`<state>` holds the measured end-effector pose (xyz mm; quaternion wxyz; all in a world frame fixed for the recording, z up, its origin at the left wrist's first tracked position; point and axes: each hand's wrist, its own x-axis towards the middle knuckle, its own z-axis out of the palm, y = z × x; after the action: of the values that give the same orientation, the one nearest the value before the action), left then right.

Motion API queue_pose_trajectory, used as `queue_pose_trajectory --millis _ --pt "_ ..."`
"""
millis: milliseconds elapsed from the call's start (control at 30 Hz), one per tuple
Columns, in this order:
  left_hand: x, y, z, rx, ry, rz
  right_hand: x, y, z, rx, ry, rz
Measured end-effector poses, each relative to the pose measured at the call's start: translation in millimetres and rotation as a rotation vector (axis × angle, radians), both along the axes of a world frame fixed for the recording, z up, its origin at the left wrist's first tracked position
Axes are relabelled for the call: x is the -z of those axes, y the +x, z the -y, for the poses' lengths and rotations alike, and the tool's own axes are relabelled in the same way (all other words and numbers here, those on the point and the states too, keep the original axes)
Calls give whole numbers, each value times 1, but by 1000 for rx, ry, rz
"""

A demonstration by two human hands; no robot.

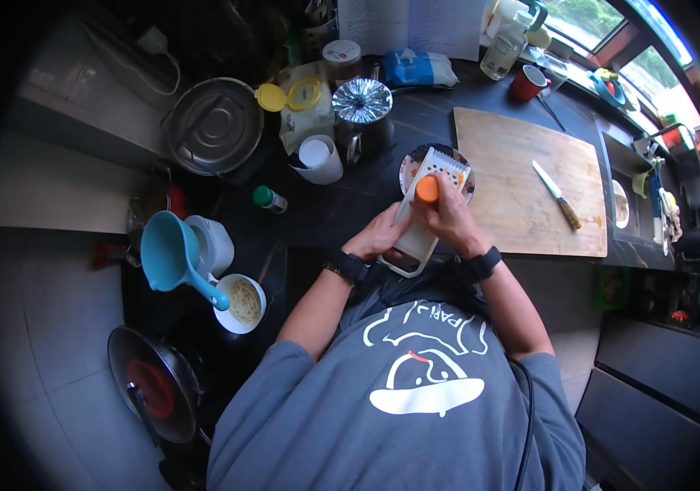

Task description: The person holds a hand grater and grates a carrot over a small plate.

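My left hand (381,231) is closed around the side of a white grater (417,242), which slants with its far end over a patterned plate (408,169). In my right hand (451,218) is a carrot (427,190), its orange cut end facing up, pressed against the grater's face. Bits of orange show near the holes at the grater's upper part. Most of the plate is hidden beneath the grater and my right hand.
Right of the plate lies a wooden cutting board (514,180) with a knife (559,196) on it. A foil-topped pot (364,123), a green-capped jar (270,200), a blue ladle-like scoop (171,250) and a bowl of noodles (243,304) stand to the left. A sink (624,164) is at far right.
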<state>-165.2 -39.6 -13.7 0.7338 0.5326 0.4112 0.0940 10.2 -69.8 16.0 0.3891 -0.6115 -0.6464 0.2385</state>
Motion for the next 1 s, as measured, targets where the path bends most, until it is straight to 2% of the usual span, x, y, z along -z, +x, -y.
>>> queue_pose_trajectory --millis 133,233,433,533,567,667,700,867,967,1000 --pt "5 0 0 5 6 52 5 2 0 -91 41 44" --pt "5 0 -1 2 21 21 -5 5 -12 20 -146 -85" --pt "2 0 0 -7 17 38 7 0 2 -45 38 4" --pt "1 1 2 -7 39 62 7 2 -1 -61 52 67" --pt "-1 1 2 0 35 43 4 6 -8 -2 -84 -23" --pt "-2 1 2 -8 25 15 6 13 -22 51 -80 -13" --pt "0 1 2 -18 15 10 7 11 -20 34 -6 9" --pt "4 -3 2 -8 27 20 1 1 -4 -68 27 9" --pt "0 -1 4 -8 23 13 1 5 -10 -1 -66 -47" --pt "-1 -1 4 -7 21 0 8 12 -19 50 8 -27"
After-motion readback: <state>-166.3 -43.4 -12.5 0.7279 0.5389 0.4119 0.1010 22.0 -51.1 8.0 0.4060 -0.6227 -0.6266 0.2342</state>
